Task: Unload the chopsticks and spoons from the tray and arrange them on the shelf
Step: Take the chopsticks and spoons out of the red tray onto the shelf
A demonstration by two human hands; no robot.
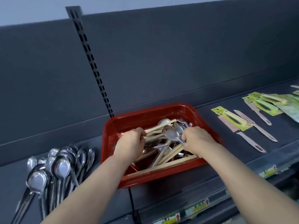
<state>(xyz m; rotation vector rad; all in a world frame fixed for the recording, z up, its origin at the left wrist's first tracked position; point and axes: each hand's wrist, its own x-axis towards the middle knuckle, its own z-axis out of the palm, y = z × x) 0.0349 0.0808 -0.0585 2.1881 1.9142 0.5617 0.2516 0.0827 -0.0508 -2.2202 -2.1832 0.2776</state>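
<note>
A red plastic tray stands on the dark shelf, holding wooden chopsticks mixed with steel spoons. Inside the tray, my left hand grips a bundle of chopsticks at its left end. My right hand holds a few spoons by their handles, bowls pointing left and up. A group of several spoons lies on the shelf to the left of the tray.
Packaged knives on green cards and loose pink knives lie on the shelf to the right. A slotted upright runs up the dark back panel. Price labels line the shelf's front edge.
</note>
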